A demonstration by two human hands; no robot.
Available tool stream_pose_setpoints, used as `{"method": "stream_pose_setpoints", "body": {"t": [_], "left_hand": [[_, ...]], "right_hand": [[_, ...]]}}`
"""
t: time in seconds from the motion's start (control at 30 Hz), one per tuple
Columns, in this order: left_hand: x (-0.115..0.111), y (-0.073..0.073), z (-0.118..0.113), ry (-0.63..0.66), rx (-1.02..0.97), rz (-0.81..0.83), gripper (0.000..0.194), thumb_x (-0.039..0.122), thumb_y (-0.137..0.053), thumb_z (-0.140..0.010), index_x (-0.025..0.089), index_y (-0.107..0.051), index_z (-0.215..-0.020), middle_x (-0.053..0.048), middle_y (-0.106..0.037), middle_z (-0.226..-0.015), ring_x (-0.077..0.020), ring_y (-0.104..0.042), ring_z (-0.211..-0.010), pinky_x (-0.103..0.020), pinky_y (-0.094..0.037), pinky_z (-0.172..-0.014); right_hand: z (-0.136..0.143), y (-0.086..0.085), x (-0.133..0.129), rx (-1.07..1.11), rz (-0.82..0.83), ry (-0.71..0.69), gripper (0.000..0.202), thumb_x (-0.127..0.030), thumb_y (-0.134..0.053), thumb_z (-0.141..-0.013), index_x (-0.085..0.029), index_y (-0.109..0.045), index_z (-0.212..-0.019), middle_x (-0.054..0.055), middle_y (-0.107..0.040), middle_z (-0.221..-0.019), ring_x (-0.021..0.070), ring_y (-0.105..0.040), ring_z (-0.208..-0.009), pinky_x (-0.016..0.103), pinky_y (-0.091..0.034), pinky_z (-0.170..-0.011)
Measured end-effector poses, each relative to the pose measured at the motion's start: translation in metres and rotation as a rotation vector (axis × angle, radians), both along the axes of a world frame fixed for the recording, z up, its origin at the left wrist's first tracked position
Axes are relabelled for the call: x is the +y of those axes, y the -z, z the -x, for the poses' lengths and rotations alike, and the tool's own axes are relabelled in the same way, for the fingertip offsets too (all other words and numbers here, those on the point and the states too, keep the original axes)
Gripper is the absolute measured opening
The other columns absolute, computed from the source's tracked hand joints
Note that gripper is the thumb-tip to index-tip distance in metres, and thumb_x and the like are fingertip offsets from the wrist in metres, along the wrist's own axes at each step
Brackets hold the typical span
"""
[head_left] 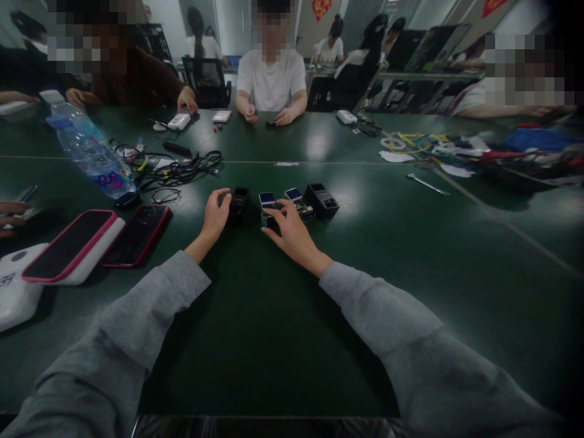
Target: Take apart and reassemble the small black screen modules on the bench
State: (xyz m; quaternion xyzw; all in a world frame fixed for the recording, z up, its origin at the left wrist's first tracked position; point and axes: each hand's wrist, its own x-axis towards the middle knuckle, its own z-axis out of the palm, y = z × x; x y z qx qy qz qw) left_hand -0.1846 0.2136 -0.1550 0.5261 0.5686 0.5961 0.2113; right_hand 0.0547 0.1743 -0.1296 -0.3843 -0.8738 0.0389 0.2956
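My left hand (216, 214) is curled at the left side of a small black plastic case (240, 202), its fingers against the case. To the right of it, my right hand (292, 230) has thumb and index finger bent around the edge of a circuit board with a small screen (267, 199); the hand covers part of this board. Just behind my right fingers lies a second circuit board with a screen (294, 194), also partly covered. Beside that board, on its right, stands another black case (322, 201) with openings in its top face.
Phones (139, 236) and a white device (20, 286) lie at left, near a tilted water bottle (89, 146) and tangled black cables (191, 167). A wrench (427, 184) and a heap of coloured cables (424, 144) are on the right. Several people sit around the green table (274, 347).
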Motion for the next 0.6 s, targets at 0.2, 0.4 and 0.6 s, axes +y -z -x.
{"method": "stream_pose_setpoints", "body": {"t": [0.2, 0.4, 0.6], "left_hand": [[-0.002, 0.001, -0.003, 0.034, 0.091, 0.022, 0.021, 0.024, -0.060, -0.089, 0.021, -0.066, -0.108, -0.008, -0.064, -0.112, -0.0193, -0.060, -0.095, -0.036, -0.050, -0.091], [-0.011, -0.010, -0.009, 0.144, 0.255, -0.012, 0.024, 0.025, -0.062, -0.088, 0.021, -0.066, -0.111, -0.009, -0.058, -0.118, -0.0166, -0.060, -0.088, -0.033, -0.052, -0.081], [-0.012, -0.011, -0.011, 0.189, 0.338, -0.047, 0.022, 0.025, -0.060, -0.090, 0.019, -0.064, -0.110, -0.010, -0.055, -0.120, -0.0174, -0.060, -0.099, -0.031, -0.053, -0.080]], "right_hand": [[0.000, 0.002, 0.002, 0.019, 0.076, -0.051, 0.042, -0.027, -0.064, -0.094, -0.019, -0.050, -0.132, 0.015, -0.041, -0.139, 0.0270, -0.059, -0.115, 0.048, -0.059, -0.094], [0.000, 0.005, 0.005, 0.002, 0.070, -0.115, 0.052, -0.019, -0.062, -0.094, -0.018, -0.041, -0.142, 0.017, -0.038, -0.144, 0.0269, -0.058, -0.117, 0.047, -0.059, -0.095], [0.002, 0.002, 0.004, -0.012, 0.103, -0.111, 0.051, -0.016, -0.050, -0.098, -0.022, -0.038, -0.147, 0.016, -0.038, -0.147, 0.0317, -0.055, -0.125, 0.052, -0.058, -0.096]]}}
